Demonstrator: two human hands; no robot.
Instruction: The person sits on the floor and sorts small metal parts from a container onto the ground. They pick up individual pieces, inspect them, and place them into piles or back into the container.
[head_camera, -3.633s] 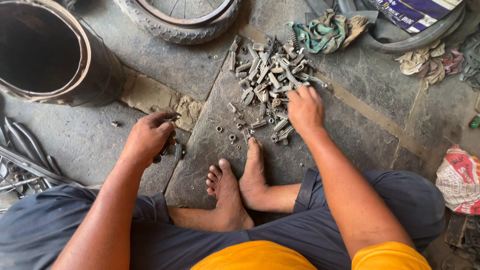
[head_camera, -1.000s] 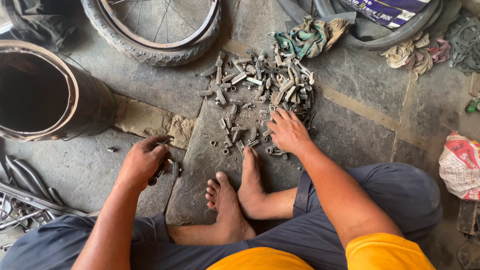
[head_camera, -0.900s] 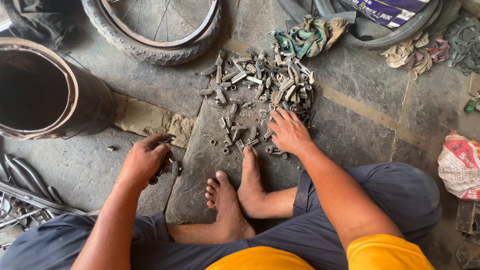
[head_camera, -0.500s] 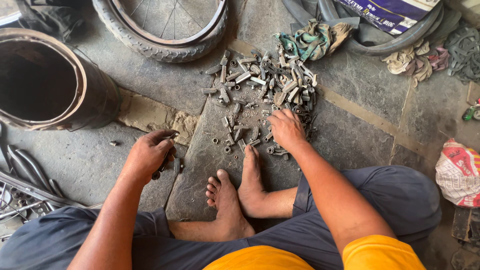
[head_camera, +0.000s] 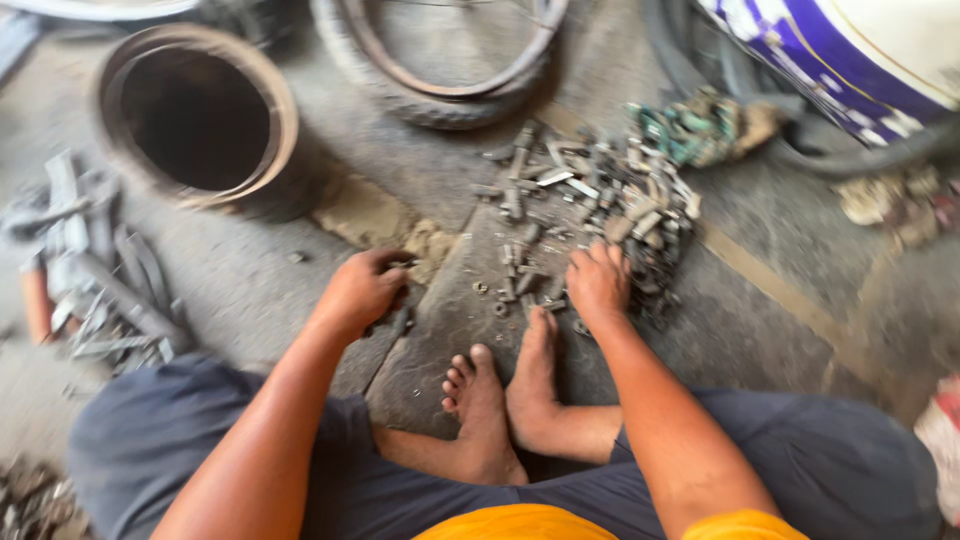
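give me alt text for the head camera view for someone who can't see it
A person sitting barefoot on a stone floor rests the right hand on a pile of small metal parts, while the left hand grips a few dark pieces. A dark round drum and a bicycle tyre lie beyond; the picture is blurred.

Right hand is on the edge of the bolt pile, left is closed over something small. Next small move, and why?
Probably pinch one loose piece from the near edge. The right hand lies palm down, fingers spread on the pile of small metal parts, gripping nothing visible. The left hand is curled over small dark pieces on the stone floor, so it looks occupied. The frame is blurred; its grip is unclear.
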